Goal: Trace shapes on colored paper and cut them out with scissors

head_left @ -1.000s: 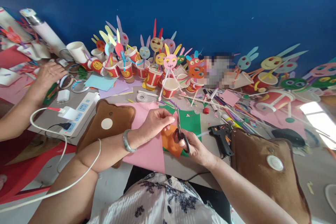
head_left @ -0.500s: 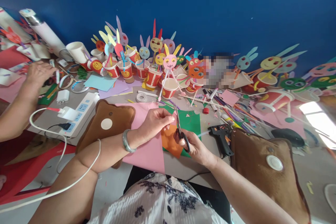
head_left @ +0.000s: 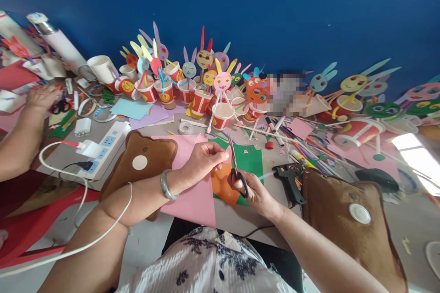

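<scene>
In the middle of the head view, my left hand (head_left: pixel 208 158) pinches a small piece of pink paper (head_left: pixel 228 150) between thumb and fingertips. My right hand (head_left: pixel 256 193) grips black-handled scissors (head_left: pixel 239 179), their blades pointing up and away, right beside the pink piece. Whether the blades touch the paper, I cannot tell. Below both hands lie an orange sheet (head_left: pixel 225 187), a green sheet (head_left: pixel 252 155) and a large pink sheet (head_left: pixel 192 203). A black glue gun (head_left: pixel 289 184) rests to the right of my right hand.
Paper cups with rabbit-like paper faces (head_left: pixel 222 81) line the blue wall. Brown plush pads (head_left: pixel 151 151) (head_left: pixel 338 213) lie on both sides. A power strip (head_left: pixel 106 149) with a white cable stands left. Another person's hand (head_left: pixel 43 97) is at far left, near other scissors (head_left: pixel 61 104).
The other person's hand at the left has lowered and shifted left, uncovering the scissors there. My own hands, the pink piece and my scissors look almost unmoved.
</scene>
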The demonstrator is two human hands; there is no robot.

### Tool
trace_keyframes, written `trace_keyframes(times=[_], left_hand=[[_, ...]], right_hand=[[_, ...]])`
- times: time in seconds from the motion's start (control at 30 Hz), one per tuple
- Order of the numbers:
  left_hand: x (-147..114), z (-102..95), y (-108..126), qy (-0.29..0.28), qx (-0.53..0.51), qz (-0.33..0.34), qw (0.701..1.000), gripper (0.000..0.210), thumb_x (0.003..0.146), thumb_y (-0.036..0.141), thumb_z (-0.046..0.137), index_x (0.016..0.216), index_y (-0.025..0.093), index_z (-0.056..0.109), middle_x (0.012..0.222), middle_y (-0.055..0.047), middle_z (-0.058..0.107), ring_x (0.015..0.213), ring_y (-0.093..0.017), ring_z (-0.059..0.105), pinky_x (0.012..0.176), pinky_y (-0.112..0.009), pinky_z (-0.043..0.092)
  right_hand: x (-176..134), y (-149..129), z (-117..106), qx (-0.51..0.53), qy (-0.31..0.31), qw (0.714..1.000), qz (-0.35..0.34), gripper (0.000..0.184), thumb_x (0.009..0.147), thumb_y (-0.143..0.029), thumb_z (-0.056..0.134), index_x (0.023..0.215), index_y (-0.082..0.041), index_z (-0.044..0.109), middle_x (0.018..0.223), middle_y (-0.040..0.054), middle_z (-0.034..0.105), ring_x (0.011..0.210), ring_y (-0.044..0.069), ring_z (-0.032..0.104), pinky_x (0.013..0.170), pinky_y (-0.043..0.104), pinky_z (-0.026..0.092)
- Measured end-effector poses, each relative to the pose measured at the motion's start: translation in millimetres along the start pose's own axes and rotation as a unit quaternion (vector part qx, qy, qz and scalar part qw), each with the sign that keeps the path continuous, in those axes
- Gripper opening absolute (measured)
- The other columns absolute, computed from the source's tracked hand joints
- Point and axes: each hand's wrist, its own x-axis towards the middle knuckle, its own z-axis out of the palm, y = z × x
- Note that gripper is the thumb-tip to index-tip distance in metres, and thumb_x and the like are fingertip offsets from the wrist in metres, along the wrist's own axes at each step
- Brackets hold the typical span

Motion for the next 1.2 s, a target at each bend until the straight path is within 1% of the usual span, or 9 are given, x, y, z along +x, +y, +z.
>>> trace_keyframes(times=[0.17,0.27,0.37,0.57,0.7,0.8,0.93,1.0,1.2], left_hand=[[0.8,-0.7,0.5,-0.003,0.000,0.001,1.000,0.026,0.076,0.036,0.069,0.066,0.015,0.057,0.053,0.004,0.051,0.050,-0.007,0.048,0.046,-0.019,0.036],[2.5,-1.6,-1.5,-0.005,0.002,0.010,1.000,0.024,0.076,0.034,0.066,0.066,0.016,0.056,0.055,0.002,0.053,0.051,-0.008,0.048,0.046,-0.019,0.036],[4.0,-2.5,-4.1,-0.009,0.002,0.021,1.000,0.019,0.077,0.029,0.064,0.066,0.016,0.054,0.059,0.001,0.056,0.052,-0.007,0.049,0.049,-0.020,0.038],[5.5,-2.9,-6.2,0.009,0.015,0.024,1.000,0.015,0.076,0.023,0.060,0.065,0.015,0.055,0.060,0.001,0.057,0.053,-0.007,0.049,0.053,-0.020,0.039],[5.3,-2.9,-7.3,0.005,0.014,0.030,0.999,0.015,0.076,0.024,0.061,0.066,0.015,0.055,0.061,0.000,0.058,0.053,-0.007,0.050,0.050,-0.020,0.038],[4.9,-2.4,-6.9,0.002,0.011,0.027,1.000,0.014,0.076,0.025,0.062,0.068,0.015,0.056,0.061,0.001,0.059,0.053,-0.007,0.050,0.048,-0.019,0.037],[3.5,-0.7,-2.7,0.000,-0.009,0.010,1.000,0.012,0.076,0.024,0.062,0.069,0.015,0.057,0.056,0.004,0.054,0.050,-0.006,0.048,0.048,-0.018,0.037],[2.4,0.2,0.1,0.001,-0.015,0.003,1.000,0.012,0.075,0.022,0.062,0.067,0.015,0.056,0.054,0.005,0.053,0.049,-0.006,0.047,0.048,-0.018,0.037],[0.1,0.5,4.3,-0.012,-0.022,-0.002,1.000,0.014,0.073,0.024,0.064,0.066,0.015,0.056,0.054,0.005,0.053,0.049,-0.006,0.048,0.047,-0.019,0.038]], right_hand=[[-1.0,4.6,0.7,0.029,0.028,0.999,0.010,0.061,0.085,-0.079,0.037,0.069,-0.021,0.041,0.067,-0.0010,0.041,0.061,0.014,0.033,0.056,0.030,0.027],[-0.8,3.0,-1.4,0.056,0.047,0.997,-0.017,0.060,0.084,-0.079,0.039,0.072,-0.021,0.042,0.069,-0.0002,0.041,0.063,0.015,0.035,0.058,0.030,0.030],[-0.4,-0.8,-3.9,0.068,0.048,0.995,-0.054,0.059,0.083,-0.079,0.041,0.076,-0.021,0.048,0.073,0.0013,0.044,0.067,0.017,0.037,0.062,0.032,0.033],[-0.3,-4.4,-6.0,0.074,0.053,0.994,-0.065,0.060,0.082,-0.080,0.042,0.077,-0.020,0.050,0.074,0.0021,0.045,0.068,0.017,0.039,0.063,0.032,0.034],[0.9,-4.5,-8.2,0.058,0.036,0.997,-0.042,0.060,0.082,-0.079,0.046,0.075,-0.019,0.049,0.072,0.0006,0.044,0.067,0.016,0.038,0.061,0.030,0.033],[1.7,-5.0,-9.8,0.033,0.020,0.999,-0.022,0.061,0.081,-0.080,0.047,0.073,-0.019,0.048,0.070,-0.0007,0.043,0.064,0.013,0.035,0.058,0.028,0.030],[2.4,-6.8,-10.1,-0.001,-0.001,1.000,-0.008,0.064,0.080,-0.081,0.045,0.071,-0.018,0.048,0.068,-0.0016,0.041,0.063,0.012,0.034,0.056,0.027,0.030],[2.8,-7.7,-9.8,-0.008,-0.013,1.000,-0.004,0.063,0.081,-0.080,0.046,0.072,-0.018,0.048,0.068,-0.0016,0.042,0.063,0.012,0.035,0.056,0.027,0.031],[3.8,-9.2,-9.0,-0.005,-0.020,1.000,-0.012,0.062,0.082,-0.079,0.046,0.072,-0.018,0.049,0.067,-0.0020,0.041,0.062,0.012,0.034,0.055,0.026,0.030]])
